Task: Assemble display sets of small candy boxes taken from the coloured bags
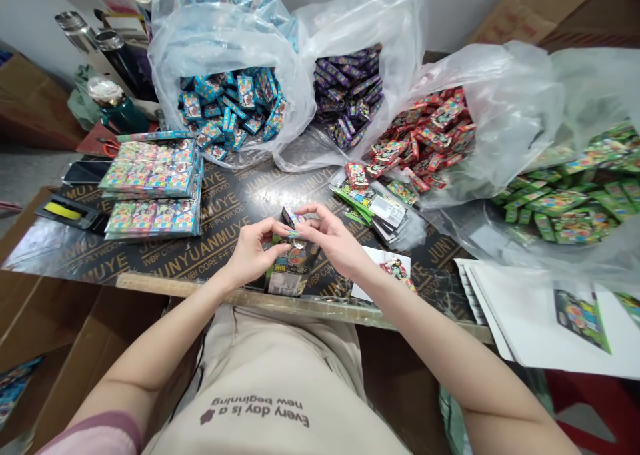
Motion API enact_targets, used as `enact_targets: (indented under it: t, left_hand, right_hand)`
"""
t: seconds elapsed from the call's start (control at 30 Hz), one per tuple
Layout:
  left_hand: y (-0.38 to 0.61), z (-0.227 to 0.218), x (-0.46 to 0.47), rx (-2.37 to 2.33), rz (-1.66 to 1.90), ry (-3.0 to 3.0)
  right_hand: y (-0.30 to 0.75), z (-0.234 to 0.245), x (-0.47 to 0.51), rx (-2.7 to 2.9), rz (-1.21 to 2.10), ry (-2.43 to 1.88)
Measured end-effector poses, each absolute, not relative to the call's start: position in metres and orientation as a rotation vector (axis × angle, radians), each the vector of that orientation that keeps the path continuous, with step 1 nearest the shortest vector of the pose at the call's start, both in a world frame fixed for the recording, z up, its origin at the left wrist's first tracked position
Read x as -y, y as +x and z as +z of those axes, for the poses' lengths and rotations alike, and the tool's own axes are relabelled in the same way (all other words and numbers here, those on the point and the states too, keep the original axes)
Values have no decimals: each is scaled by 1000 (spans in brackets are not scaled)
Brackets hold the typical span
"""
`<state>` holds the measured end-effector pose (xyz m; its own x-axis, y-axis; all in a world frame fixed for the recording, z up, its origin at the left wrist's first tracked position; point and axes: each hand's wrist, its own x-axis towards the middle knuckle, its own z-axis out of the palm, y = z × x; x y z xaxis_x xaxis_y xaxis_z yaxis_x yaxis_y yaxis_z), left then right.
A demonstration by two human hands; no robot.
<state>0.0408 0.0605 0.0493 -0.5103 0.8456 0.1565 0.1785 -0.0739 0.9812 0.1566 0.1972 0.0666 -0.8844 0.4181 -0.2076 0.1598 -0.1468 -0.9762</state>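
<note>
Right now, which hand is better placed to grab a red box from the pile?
Probably the right hand: the red boxes spill from their bag up and to its right, nearer it than the left hand. Both hands pinch a small purple box.

Bright even light, plastic glare, wide-angle bending at edges

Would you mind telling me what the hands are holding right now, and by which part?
Both hands, left hand and right hand, pinch a small purple packet by its opposite ends, above a printed pouch.
</note>
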Motion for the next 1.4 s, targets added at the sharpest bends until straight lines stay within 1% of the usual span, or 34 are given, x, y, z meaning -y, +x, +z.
enact_targets:
  t: [0.1, 0.2, 0.27, 0.33, 0.43, 0.5, 0.6, 0.67, 0.77, 0.83, 0.9, 1.0, 1.17, 1.27, 1.4]
  left_hand:
    - [40, 47, -62, -1674, 1616, 1106]
    - [42, 35, -64, -1656, 1641, 1002]
    - [46, 28, -61, -1610, 1637, 915]
    - [51, 29, -49, -1637, 1607, 913]
    - [55, 53, -17, -1927, 1553, 1210]
    - [50, 75, 10, -2085, 1493, 1622]
    - [23, 89, 44, -2359, 1360, 2034]
    - [-5, 76, 59, -2558, 1228, 2111]
    - [-48, 34, 73, -2725, 1055, 2093]
    - [-71, 6, 81, -2833, 931, 1995]
    - [-87, -13, 87, -2899, 942, 1916]
    - [-98, -21, 89, -2882, 1011, 1768]
    - [-65, -3, 61, -2818, 1321, 1592]
    - [-23, 6, 25, -2796, 1269, 1597]
    - [26, 19, -27, -2293, 1401, 1490]
  right_hand:
    - [160, 62, -193, 2149, 1785, -563]
    - [165, 57, -194, 2360, 1423, -360]
    - [170, 54, -199, 2418, 1351, -243]
    - [177, 49, -210, 2375, 1355, -241]
    - [186, 32, -233, 2173, 1360, -419]
    - [190, 17, -246, 2105, 1310, -553]
    - [196, -5, -256, 2236, 1054, -681]
    - [200, -17, -261, 2375, 784, -759]
    - [206, -31, -279, 2525, 406, -932]
    - [212, -38, -299, 2584, 229, -1079]
    - [218, -42, -320, 2634, 133, -1209]
    - [226, -47, -340, 2758, 66, -1207]
    - [233, -50, -341, 2880, -116, -861]
    - [233, -42, -342, 2859, -155, -770]
    - [224, -22, -346, 2654, -204, -810]
